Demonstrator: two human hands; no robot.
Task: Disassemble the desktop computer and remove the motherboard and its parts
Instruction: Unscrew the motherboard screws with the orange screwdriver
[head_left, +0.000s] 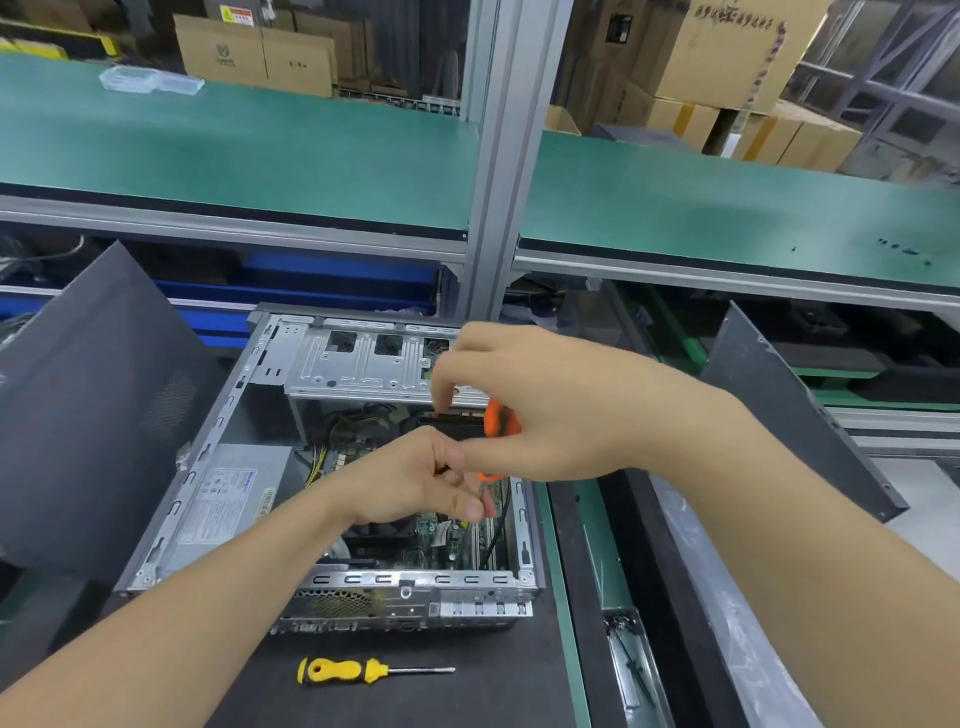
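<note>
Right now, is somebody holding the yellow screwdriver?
No, the yellow screwdriver lies untouched on the dark mat in front of the computer case.

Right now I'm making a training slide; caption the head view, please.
Right hand and left hand hold an orange-handled screwdriver over the open grey metal computer case; yellow-handled screwdriver lies in front.

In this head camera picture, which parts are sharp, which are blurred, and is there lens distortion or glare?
Head view: light is even, no glare; the wide lens bends the shelf edges and tilts the aluminium post; the right hand, left hand and orange screwdriver look slightly smeared; the yellow screwdriver is sharper; the cardboard boxes are soft.
</note>
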